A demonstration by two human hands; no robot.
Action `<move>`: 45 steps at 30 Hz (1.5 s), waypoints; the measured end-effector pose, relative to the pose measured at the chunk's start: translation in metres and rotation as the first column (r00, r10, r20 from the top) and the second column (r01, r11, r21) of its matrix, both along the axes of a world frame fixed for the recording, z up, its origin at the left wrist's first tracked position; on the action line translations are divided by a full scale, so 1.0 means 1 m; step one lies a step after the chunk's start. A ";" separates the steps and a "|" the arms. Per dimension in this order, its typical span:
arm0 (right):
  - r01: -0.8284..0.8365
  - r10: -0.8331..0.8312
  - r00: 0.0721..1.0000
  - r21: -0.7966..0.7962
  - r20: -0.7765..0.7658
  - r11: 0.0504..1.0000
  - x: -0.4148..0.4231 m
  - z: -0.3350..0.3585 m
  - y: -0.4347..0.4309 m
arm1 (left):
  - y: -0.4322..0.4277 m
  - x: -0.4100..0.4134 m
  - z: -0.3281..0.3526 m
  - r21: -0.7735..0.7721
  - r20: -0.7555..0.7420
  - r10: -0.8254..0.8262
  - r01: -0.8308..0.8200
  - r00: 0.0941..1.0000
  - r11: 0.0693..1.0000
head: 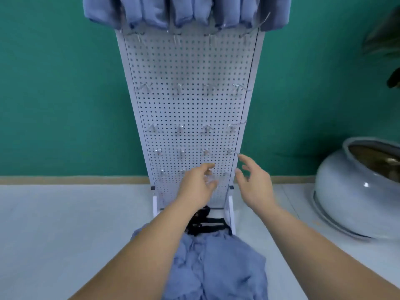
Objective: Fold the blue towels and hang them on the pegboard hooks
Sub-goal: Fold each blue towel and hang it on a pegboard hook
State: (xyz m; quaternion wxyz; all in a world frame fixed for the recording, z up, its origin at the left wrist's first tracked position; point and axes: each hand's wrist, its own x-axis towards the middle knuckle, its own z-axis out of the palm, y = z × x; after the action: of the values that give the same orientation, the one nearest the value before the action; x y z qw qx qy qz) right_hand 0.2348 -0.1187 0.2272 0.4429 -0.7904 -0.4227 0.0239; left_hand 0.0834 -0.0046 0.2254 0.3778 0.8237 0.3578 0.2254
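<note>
A tall white pegboard (190,109) stands upright against the green wall, with rows of small metal hooks (179,88). Several folded blue towels (186,11) hang along its top row. A heap of loose blue towels (218,265) lies on the floor at its foot, below my arms. My left hand (198,184) reaches to the lower part of the board, fingers spread and empty, near the lowest hooks. My right hand (253,180) hovers by the board's lower right edge, fingers apart, holding nothing.
A large round pale-blue ceramic pot (357,191) sits on the floor at the right. A dark plant (389,50) shows at the right edge. A black strap-like object (207,224) lies at the board's white base. The floor is pale grey.
</note>
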 end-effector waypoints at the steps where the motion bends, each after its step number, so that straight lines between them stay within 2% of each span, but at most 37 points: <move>1: -0.009 0.009 1.000 -0.063 -0.008 0.998 -0.005 -0.024 -0.006 | -0.004 -0.011 -0.027 -0.035 -0.042 -0.003 0.002 0.999 0.999; 4: -0.062 0.054 0.998 -0.264 -0.037 0.962 -0.019 -0.092 -0.027 | -0.020 -0.040 -0.096 -0.143 -0.136 -0.029 0.010 0.990 0.990; 6: -0.116 0.096 0.993 -0.424 -0.069 0.898 -0.028 -0.129 -0.043 | -0.031 -0.057 -0.133 -0.206 -0.198 -0.056 0.014 0.979 0.978; 8: -0.191 0.174 0.981 -0.640 -0.090 0.744 -0.033 -0.166 -0.057 | -0.041 -0.072 -0.166 -0.241 -0.271 -0.088 0.021 0.959 0.970; 10: -0.232 0.254 0.961 -0.817 -0.108 0.529 -0.038 -0.203 -0.071 | -0.051 -0.088 -0.194 -0.291 -0.319 -0.106 0.009 0.942 0.957; 12: -0.244 0.263 0.953 -0.895 -0.150 0.373 -0.046 -0.233 -0.085 | -0.060 -0.104 -0.217 -0.336 -0.359 -0.145 0.017 0.922 0.942; 13: -0.251 0.235 0.956 -0.908 -0.178 0.334 -0.050 -0.244 -0.094 | -0.064 -0.110 -0.227 -0.353 -0.372 -0.162 0.022 0.914 0.935; 15: -0.228 0.124 0.972 -0.929 -0.200 0.292 -0.059 -0.264 -0.109 | -0.068 -0.120 -0.240 -0.381 -0.408 -0.182 0.014 0.895 0.925; 18: -0.237 0.088 0.971 -0.937 -0.221 0.258 -0.067 -0.287 -0.124 | -0.070 -0.127 -0.253 -0.381 -0.435 -0.190 0.011 0.880 0.924; 19: -0.253 0.100 0.967 -0.930 -0.235 0.267 -0.069 -0.295 -0.129 | -0.072 -0.128 -0.256 -0.384 -0.441 -0.200 0.018 0.875 0.923; 25: -0.258 0.128 0.966 -0.847 -0.224 0.465 -0.067 -0.290 -0.142 | -0.084 -0.121 -0.259 -0.403 -0.449 -0.239 0.043 0.861 0.914; 31: -0.361 0.023 0.925 -0.854 -0.380 0.375 -0.061 -0.302 -0.159 | -0.098 -0.110 -0.260 -0.415 -0.431 -0.271 0.078 0.861 0.907; 34: -0.420 0.049 0.897 -0.812 -0.440 0.404 -0.066 -0.304 -0.163 | -0.101 -0.112 -0.262 -0.426 -0.438 -0.287 0.085 0.852 0.901; 37: -0.355 0.024 0.914 -0.768 -0.406 0.532 -0.071 -0.296 -0.156 | -0.103 -0.115 -0.267 -0.436 -0.434 -0.293 0.086 0.852 0.896; 41: -0.321 0.000 0.867 -0.559 -0.498 0.764 -0.075 -0.262 -0.135 | -0.104 -0.108 -0.262 -0.463 -0.376 -0.280 0.083 0.883 0.883; 43: -0.286 -0.028 0.789 -0.408 -0.613 0.867 -0.078 -0.236 -0.120 | -0.106 -0.099 -0.253 -0.475 -0.303 -0.267 0.098 0.915 0.875; 45: -0.266 0.000 0.669 -0.240 -0.743 0.934 -0.081 -0.211 -0.103 | -0.106 -0.089 -0.242 -0.481 -0.224 -0.234 0.101 0.946 0.871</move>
State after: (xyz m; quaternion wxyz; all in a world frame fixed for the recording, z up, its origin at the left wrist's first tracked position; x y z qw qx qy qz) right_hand 0.1539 -0.2214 0.0158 0.4336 -0.7428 -0.2572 0.4407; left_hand -0.0058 -0.1107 -0.0165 0.5283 0.7608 0.3765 -0.0173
